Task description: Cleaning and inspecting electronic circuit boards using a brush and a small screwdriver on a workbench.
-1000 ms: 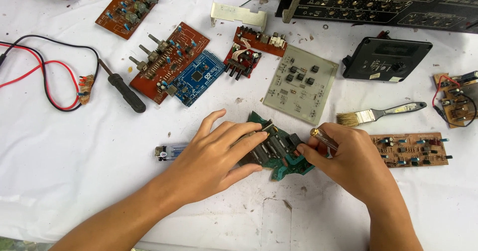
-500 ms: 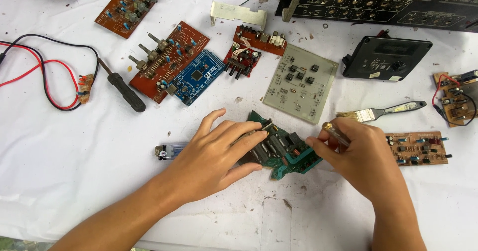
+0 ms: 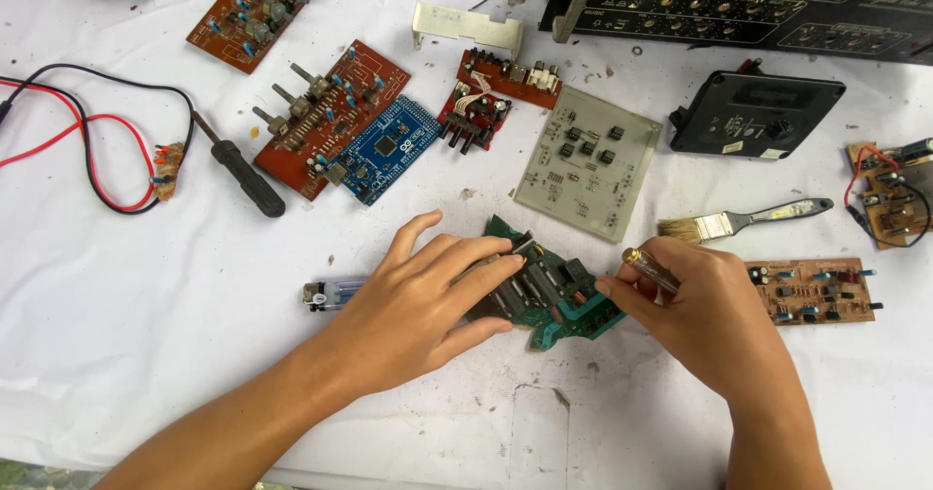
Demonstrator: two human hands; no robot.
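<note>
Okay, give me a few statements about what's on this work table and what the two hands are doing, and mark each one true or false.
1. The left hand rests flat on the green circuit board. True.
2. The right hand grips a paintbrush. False: it holds a slim tool; the paintbrush lies on the white cloth beyond it.
3. The blue circuit board lies beside a larger red-brown board. True.
4. The black-handled screwdriver lies right of the green board. False: it lies left, near the red and black wires.
</note>
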